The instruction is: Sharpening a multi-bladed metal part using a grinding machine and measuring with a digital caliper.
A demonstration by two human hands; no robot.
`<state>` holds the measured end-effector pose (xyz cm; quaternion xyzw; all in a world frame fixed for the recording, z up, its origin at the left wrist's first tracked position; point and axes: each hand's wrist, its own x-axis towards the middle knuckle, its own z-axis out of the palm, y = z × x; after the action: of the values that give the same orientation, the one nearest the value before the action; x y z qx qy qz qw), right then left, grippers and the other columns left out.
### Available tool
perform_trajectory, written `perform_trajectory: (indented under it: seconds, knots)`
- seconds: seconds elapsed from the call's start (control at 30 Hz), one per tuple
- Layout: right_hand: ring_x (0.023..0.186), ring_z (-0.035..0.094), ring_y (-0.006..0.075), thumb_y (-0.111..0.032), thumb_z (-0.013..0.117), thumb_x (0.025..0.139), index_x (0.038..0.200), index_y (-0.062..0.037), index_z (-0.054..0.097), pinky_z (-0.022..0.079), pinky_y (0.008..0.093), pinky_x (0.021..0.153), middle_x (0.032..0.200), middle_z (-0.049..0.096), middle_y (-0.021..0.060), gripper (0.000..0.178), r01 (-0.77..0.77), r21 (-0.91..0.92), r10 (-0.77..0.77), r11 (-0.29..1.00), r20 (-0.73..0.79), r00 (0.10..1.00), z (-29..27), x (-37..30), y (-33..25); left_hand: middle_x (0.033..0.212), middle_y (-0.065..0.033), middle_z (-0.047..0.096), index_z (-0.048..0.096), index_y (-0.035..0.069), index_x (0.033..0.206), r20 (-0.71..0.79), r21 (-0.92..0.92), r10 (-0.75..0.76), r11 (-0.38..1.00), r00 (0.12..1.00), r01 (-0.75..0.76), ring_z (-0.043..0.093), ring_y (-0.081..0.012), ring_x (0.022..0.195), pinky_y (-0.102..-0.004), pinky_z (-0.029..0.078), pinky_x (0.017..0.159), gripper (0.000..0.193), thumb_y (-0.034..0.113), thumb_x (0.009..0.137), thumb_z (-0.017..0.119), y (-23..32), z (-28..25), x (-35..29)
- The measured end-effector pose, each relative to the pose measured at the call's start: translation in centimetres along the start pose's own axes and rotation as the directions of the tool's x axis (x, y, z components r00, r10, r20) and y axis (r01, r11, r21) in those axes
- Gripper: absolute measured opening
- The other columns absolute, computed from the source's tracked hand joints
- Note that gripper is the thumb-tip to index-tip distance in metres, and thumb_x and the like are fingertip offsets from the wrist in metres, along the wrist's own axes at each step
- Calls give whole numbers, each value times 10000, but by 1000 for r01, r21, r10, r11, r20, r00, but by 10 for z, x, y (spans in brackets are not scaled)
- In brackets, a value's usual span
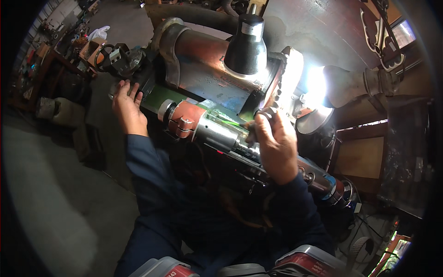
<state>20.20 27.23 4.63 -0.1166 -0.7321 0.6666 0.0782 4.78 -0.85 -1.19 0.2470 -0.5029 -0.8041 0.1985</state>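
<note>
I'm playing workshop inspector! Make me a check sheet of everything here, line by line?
Surface: green bed, partly hidden by machinery.
Job's things: silver cylinder next to a reddish collar.
Clutter: cardboard box and white bag, upper left.
Hands: left hand open, seemingly empty; right hand pinching a small dark object, too unclear to name.
Cables: thin dark cables, lower right.
Surroundings: bright light, grey floor.

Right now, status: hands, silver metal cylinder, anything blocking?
Left hand open, nothing visible in it. Right hand pinching small dark object, kind unclear. Silver metal cylinder slantwise beside red-brown round collar. Right hand partly blocks view beyond.
</note>
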Motion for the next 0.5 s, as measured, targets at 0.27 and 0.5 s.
perform_trajectory:
  seconds: [0.27,0.5]
  knots:
    - [785,629,392,-228,589,958,1036,17,538,503,422,723,856,646,204,262,81,-224,-90,971,-29,996,20,10,8,1293,-111,573,476,19,1328,19,8,-15,1000,1000,14,616,-226,1055,-340,438,866,461,148,895,569,-4,4,-1]
    - [628,659,291,-146,606,926,1008,36,580,503,380,604,724,667,158,201,58,-324,-72,944,-31,997,-20,-2,-11,1313,-129,557,466,-6,1334,24,4,-5,1000,1000,4,607,-235,1073,-343,441,873,475,149,896,561,5,-1,1]
